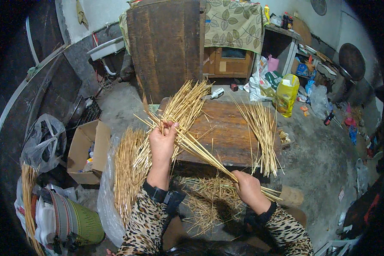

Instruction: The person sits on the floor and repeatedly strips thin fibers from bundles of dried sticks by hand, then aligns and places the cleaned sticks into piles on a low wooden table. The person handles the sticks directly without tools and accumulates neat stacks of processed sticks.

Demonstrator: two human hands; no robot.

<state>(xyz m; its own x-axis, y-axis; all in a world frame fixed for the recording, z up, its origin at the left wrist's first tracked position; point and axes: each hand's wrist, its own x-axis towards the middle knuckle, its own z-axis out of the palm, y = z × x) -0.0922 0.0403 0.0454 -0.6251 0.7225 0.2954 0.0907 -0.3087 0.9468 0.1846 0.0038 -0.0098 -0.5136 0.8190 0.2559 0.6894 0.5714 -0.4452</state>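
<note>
A small bundle of straw stalks (204, 150) stretches slantwise between my two hands. My right hand (249, 188) is closed around its lower end, and short ends stick out past the fist. With thumb and fingers my left hand (163, 137) pinches the upper end, where dry brown leaf sheaths (146, 107) rise. Behind that hand a thick pile of straw (187, 102) lies across the left side of a low wooden table (224, 128). A thinner bunch of straw (264, 144) rests on the table's right side, its ends over the front edge.
Loose straw scraps (211, 201) cover the floor between my knees. A standing straw sheaf (128, 166), a cardboard box (97, 150) and a green basket (86, 220) are on the left. A yellow bag (286, 96) stands at the far right. A dark wooden panel (166, 48) rises behind the table.
</note>
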